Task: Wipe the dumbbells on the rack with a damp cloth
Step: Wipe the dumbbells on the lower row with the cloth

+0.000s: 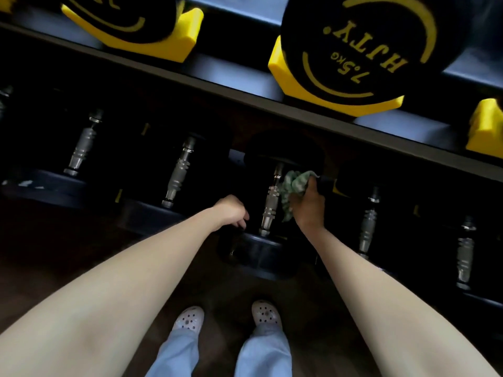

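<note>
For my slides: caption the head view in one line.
Right hand holds a green cloth at a lower-rack dumbbell handle; left hand hangs beside it.

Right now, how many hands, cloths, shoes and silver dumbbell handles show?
hands: 2, left hand, right hand
cloth: 1
shoes: 2
handles: 5, perhaps a sixth at the left edge
total: 10

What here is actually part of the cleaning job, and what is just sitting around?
Part of the job: green cloth, gripped by the right hand; the dumbbell beside it, with the left hand near its front end; neighbouring dumbbells; the 7.5 kg dumbbell above.
Just around: yellow cradles; white clogs; dark floor.
</note>
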Tool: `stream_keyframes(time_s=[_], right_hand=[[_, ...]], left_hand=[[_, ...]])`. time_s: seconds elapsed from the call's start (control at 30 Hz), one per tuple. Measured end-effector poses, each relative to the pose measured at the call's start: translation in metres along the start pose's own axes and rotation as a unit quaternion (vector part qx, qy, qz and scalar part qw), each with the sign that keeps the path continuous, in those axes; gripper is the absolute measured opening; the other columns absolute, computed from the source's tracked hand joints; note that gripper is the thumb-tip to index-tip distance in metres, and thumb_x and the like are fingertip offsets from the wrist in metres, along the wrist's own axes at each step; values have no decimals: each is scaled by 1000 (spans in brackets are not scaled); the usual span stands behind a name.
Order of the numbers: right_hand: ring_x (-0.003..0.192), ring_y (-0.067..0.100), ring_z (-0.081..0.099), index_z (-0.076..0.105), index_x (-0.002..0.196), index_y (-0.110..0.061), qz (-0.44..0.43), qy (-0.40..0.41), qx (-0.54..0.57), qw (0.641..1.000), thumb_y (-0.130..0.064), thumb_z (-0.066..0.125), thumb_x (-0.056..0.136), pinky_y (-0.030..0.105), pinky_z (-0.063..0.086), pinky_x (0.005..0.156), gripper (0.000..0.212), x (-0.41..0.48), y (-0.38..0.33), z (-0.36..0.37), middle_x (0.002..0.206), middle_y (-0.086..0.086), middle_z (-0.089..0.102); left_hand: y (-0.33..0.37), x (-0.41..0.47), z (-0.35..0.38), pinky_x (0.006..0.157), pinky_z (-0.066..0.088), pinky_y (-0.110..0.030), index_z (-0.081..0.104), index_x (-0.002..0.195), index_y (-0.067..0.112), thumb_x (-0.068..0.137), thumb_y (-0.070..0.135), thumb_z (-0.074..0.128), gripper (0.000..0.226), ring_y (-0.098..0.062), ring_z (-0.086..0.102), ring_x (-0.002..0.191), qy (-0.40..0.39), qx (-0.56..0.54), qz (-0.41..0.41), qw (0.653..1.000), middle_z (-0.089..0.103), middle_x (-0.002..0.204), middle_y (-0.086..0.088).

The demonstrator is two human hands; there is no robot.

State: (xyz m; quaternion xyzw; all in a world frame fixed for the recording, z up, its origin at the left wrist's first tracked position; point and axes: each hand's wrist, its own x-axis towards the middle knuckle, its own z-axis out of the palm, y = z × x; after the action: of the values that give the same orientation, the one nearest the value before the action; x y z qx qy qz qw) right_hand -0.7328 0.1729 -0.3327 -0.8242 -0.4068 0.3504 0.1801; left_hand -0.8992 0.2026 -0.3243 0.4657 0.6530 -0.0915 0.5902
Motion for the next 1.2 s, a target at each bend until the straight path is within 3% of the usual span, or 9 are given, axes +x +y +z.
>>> stream_keyframes(time_s=[0.13,0.2,0.3,0.5,0.77,0.97,1.07,1.13,1.2], right_hand=[[108,41,56,35,143,-11,-91,28,-105,990,-12,48,95,42,44,88,50,-5,-8,7,122,24,56],[114,40,52,31,147,-21,-139,-29,-154,978,-13,44,97,40,43,93,52,-4,-16,11,136,22,43],[122,41,46,28,146,-33,-156,-137,-251,945,-15,37,99,38,41,97,52,11,-36,9,146,19,31],[139,33,29,32,145,-31,-142,-267,-327,896,-19,33,101,33,27,111,46,23,-45,-2,154,11,25],[141,27,27,36,143,-34,-176,-305,-348,869,-5,40,94,30,26,112,57,-4,-11,-2,156,4,23],[135,32,35,39,140,-40,-204,-318,-394,838,-7,38,93,36,33,108,57,-18,3,-26,149,5,35],[135,27,37,45,138,-33,-159,-314,-364,862,-1,35,90,34,34,106,59,-19,13,-41,147,4,40],[133,26,41,48,137,-26,-79,-277,-307,907,0,32,92,33,37,104,54,-16,22,-44,147,5,41],[130,29,43,46,139,-22,-26,-238,-319,917,-3,31,95,35,41,102,50,-8,30,-39,148,9,39]], left_hand=[[4,2,-3,57,43,-19,61,107,-4,89,-4,44,25,-12,55,60,-28,20,-11,999,69,81,-17],[5,3,-6,52,37,-17,60,100,2,91,-1,37,25,-11,54,59,-38,20,-23,999,64,62,-5],[4,3,-6,49,34,-17,57,95,6,91,0,34,24,-10,53,59,-42,25,-22,999,62,55,0],[2,1,-7,55,38,-18,60,105,-1,92,0,36,28,-12,56,64,-42,14,-16,999,63,71,-8],[5,-6,-5,55,41,-17,61,107,-7,91,-2,37,30,-13,56,65,-10,11,-9,1000,63,71,-11],[7,-14,-1,60,46,-18,62,108,-10,89,-6,46,25,-15,56,67,-1,13,15,1000,67,102,-25],[8,-13,-1,61,47,-18,63,106,-7,88,-5,50,22,-14,57,67,2,27,10,1000,68,102,-22],[10,-12,-1,53,44,-15,64,103,-5,87,-4,50,21,-11,54,61,4,42,6,999,69,90,-17],[12,-11,-1,44,40,-12,64,95,0,88,-2,47,18,-10,53,58,3,55,2,998,64,72,-9]])
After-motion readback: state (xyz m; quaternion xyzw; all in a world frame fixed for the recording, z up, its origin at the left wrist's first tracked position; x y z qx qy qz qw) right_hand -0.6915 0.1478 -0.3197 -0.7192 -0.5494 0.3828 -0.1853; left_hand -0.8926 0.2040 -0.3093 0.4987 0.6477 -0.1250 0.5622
